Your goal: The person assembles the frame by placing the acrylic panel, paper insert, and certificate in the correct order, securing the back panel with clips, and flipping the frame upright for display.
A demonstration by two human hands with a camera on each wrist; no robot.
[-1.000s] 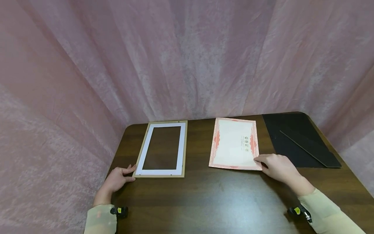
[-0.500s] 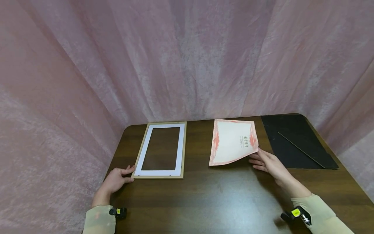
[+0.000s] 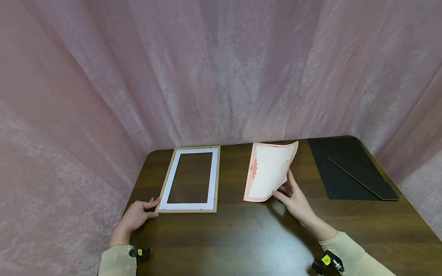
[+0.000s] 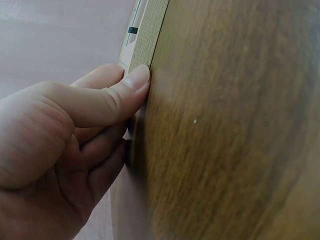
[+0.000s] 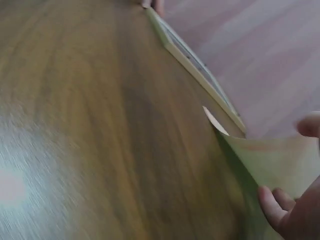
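A: What bounds the scene, taking the largest items first?

B: A pink curtain point(image 3: 221, 76) hangs behind and to both sides. Below it lies a dark wooden table point(image 3: 241, 237), which carries everything else.

A: And on the table?

B: At the far right corner lies a black backing board point(image 3: 342, 172) with a thin black strip point(image 3: 359, 174) resting diagonally across it. At the left lies a picture frame point(image 3: 191, 178), flat, with a pale wooden rim and a white mat around an open centre. Between these 2, the certificate point(image 3: 267, 172), cream with a red ornamental border, has its right side lifted off the table and curled upward, while its left edge stays on the wood.

A: How are the 2 hands placed?

B: The right hand point(image 3: 293, 197) grasps the certificate at its lower right part, fingers curled behind the sheet; in the right wrist view the fingertips point(image 5: 272, 205) press against the raised paper point(image 5: 270, 160). The left hand point(image 3: 136, 212) rests at the frame's near left corner. In the left wrist view its thumb point(image 4: 115, 97) presses on the frame's wooden edge point(image 4: 147, 35), with the other fingers curled beneath at the table edge.
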